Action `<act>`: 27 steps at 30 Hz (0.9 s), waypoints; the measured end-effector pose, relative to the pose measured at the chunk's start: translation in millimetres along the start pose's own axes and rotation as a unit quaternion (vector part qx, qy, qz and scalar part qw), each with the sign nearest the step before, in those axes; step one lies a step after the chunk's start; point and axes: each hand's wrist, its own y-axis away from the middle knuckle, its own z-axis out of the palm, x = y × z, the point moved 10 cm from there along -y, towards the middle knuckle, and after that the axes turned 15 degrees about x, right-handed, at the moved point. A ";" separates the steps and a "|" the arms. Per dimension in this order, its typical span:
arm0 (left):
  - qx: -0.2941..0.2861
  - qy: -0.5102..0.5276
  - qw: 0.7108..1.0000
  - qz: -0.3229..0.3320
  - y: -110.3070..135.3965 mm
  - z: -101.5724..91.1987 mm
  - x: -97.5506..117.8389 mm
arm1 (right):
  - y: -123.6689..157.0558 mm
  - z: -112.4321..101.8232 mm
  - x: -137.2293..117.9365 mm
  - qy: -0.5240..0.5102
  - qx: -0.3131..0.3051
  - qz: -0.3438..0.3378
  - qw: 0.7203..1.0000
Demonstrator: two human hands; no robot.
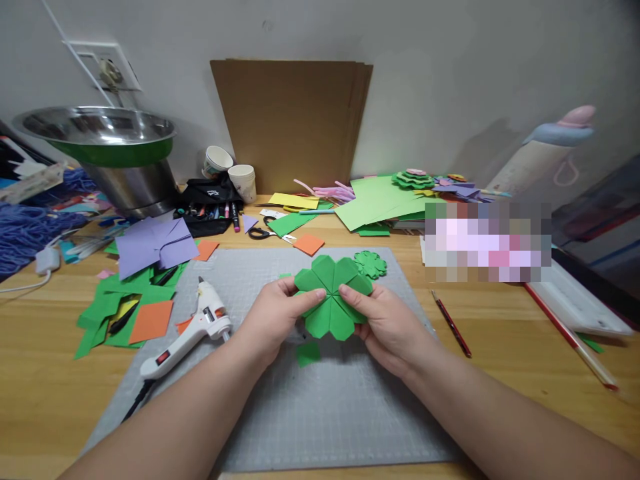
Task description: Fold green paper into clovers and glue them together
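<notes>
The largest thing is the wooden table, and upon it lies a grey cutting mat with a fine grid. Behind the mat, a brown board leans upright against the wall. A white glue gun is placed at the left side of the mat, near the person's left forearm, and its nozzle points away from the person. The left hand and the right hand are both closed on a green paper flower, one at each side; the thumbs press on its front, while other fingers go behind it. This flower is held above the mat, and its folds meet at the centre. Just beyond it lies a smaller green flower, and below it, on the mat, a little green paper piece.
</notes>
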 end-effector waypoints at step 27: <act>-0.003 -0.041 0.999 0.011 3.5 0.0 0.1 | 6.2 4.6 0.7 0.029 -0.030 0.011 0.999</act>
